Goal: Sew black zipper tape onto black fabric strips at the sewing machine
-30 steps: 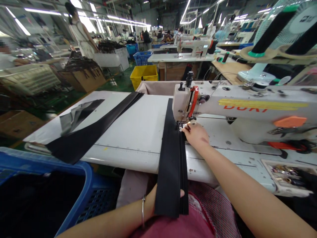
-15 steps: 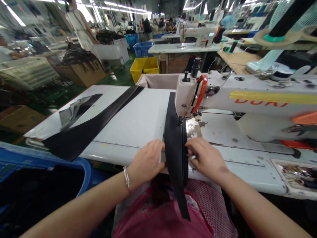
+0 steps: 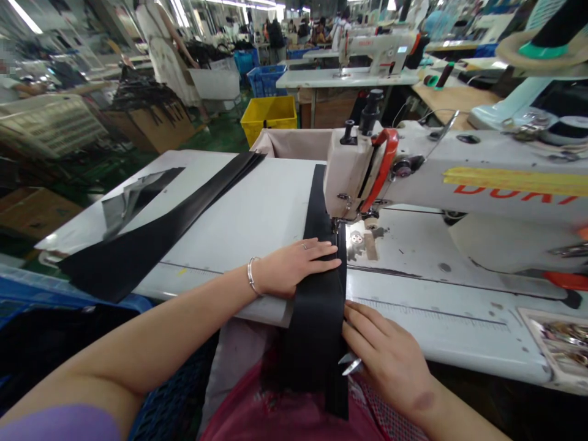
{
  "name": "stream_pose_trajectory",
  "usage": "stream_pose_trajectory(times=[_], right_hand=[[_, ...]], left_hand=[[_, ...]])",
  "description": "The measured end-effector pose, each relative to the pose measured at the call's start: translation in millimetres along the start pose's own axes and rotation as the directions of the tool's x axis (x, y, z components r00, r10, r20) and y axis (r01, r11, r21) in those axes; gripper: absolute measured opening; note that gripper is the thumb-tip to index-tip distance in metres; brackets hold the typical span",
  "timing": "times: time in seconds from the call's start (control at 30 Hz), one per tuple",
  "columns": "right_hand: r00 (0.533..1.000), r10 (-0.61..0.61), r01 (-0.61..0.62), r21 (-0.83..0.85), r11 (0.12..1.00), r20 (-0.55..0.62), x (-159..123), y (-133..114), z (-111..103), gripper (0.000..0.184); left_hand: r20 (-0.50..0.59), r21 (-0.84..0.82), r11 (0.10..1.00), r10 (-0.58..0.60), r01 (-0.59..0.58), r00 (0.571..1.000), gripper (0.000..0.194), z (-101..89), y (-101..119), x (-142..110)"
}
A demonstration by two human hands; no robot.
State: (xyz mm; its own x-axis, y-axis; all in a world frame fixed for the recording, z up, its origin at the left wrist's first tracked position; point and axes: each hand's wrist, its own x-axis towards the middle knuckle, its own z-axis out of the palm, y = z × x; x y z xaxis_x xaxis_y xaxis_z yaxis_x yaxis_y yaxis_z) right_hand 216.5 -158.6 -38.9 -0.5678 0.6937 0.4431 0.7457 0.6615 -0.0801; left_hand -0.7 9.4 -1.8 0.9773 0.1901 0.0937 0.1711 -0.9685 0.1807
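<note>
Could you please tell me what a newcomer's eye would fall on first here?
Probably the big white sewing machine on the right, with its orange lettering. Next, perhaps, the black strip at its needle, with the left hand laid on it and the right hand at its right edge, metal blades poking out below the fingers. Behind the worktable, the yellow bin stands out.

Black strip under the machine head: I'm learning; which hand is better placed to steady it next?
Likely the left hand: it rests on the strip, nearer the machine head. The right hand, at the edge, holds a metal tool.
</note>
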Motion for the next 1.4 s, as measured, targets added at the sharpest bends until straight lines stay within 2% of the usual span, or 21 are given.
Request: stream_pose_trajectory(times=[0.13, 0.5, 0.77, 0.87, 1.07, 1.4], right_hand=[[0.999, -0.031, 0.032, 0.027, 0.999, -0.019, 5.7, 4.4, -4.3, 0.033], [0.997, -0.052, 0.052, 0.010, 0.999, -0.065, 14.0, 8.2, -8.6, 0.034], [0.998, -0.031, 0.033, 0.046, 0.998, -0.047, 16.0, 12.6, -6.1, 0.022], [0.999, -0.027, 0.029, 0.068, 0.997, -0.034, 17.2, 15.3, -4.9, 0.024], [1.000, 0.010, -0.009, 0.064, 0.998, -0.021, 20.2, 22.2, -3.2, 0.029], [0.995, 0.083, -0.085, 0.027, 0.996, 0.047, 40.1, 49.5, 1.4, 0.031]], left_hand=[[0.010, -0.014, 1.000, 0.000, 0.000, 1.000, 0.078, -1.8, 1.5, -0.9], [-0.007, -0.040, 0.999, 0.009, -0.009, 1.000, 0.074, 0.4, 3.4, -1.3], [0.022, -0.033, 0.999, 0.006, -0.005, 1.000, 0.079, 1.9, 4.0, -2.0], [0.028, -0.041, 0.999, 0.020, -0.019, 0.999, 0.084, 0.9, 4.4, -2.3], [-0.076, -0.031, 0.999, 0.020, -0.022, 0.997, 0.055, 2.3, 8.4, -2.1], [-0.105, 0.027, 1.000, 0.000, 0.003, 0.994, 0.040, 8.0, 11.5, -0.4]])
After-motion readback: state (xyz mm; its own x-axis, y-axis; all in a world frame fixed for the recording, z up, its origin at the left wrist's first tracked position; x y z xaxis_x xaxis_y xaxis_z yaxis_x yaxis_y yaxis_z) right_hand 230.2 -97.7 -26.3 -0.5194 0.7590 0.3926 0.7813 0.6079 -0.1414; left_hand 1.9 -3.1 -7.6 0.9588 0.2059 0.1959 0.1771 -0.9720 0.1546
